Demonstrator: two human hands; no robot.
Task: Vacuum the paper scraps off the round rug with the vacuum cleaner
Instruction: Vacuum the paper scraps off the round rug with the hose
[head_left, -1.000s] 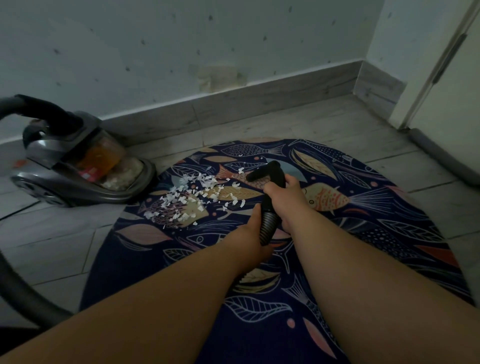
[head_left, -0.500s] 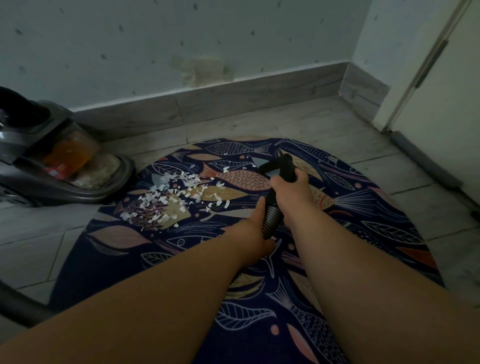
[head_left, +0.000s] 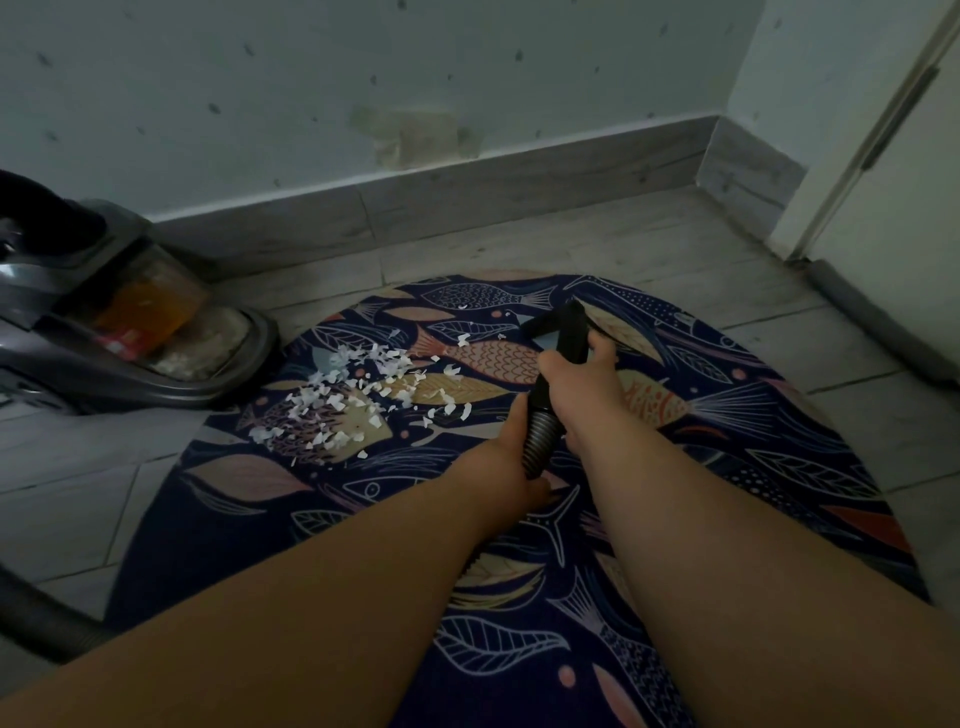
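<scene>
The right hand (head_left: 576, 387) has its fingers curled round the black nozzle tube (head_left: 566, 332). The left hand (head_left: 511, 457) grasps the ribbed hose (head_left: 540, 441) directly behind, probably to steady and steer the tip. The nozzle is near the far edge of the round rug (head_left: 779, 467). The paper scraps (head_left: 358, 395) lie apart toward the left edge, beside the vacuum cleaner (head_left: 130, 332). Its orange label (head_left: 150, 306) is illegible.

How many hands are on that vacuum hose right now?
2. The left hand grips the ribbed hose nearer the person; the right hand grips the black handle just beyond it, above the rug.
</scene>
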